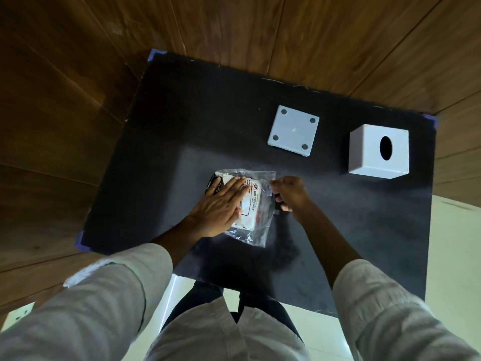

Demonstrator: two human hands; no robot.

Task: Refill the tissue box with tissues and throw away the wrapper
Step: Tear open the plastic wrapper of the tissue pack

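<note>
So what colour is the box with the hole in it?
The tissue box is plain white, with a dark oval hole. The head view shows it best.

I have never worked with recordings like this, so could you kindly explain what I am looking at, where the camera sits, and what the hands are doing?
There is no machine here: a person wears one wide-angle camera on the head, looking down at their own arms. On a dark mat lie a tissue pack in a clear wrapper, a white tissue box with an oval slot, and the box's base plate set apart, feet up. The left hand presses flat on the pack. The right hand pinches the wrapper's edge, apparently to open it. The box looks empty through the slot.
</note>
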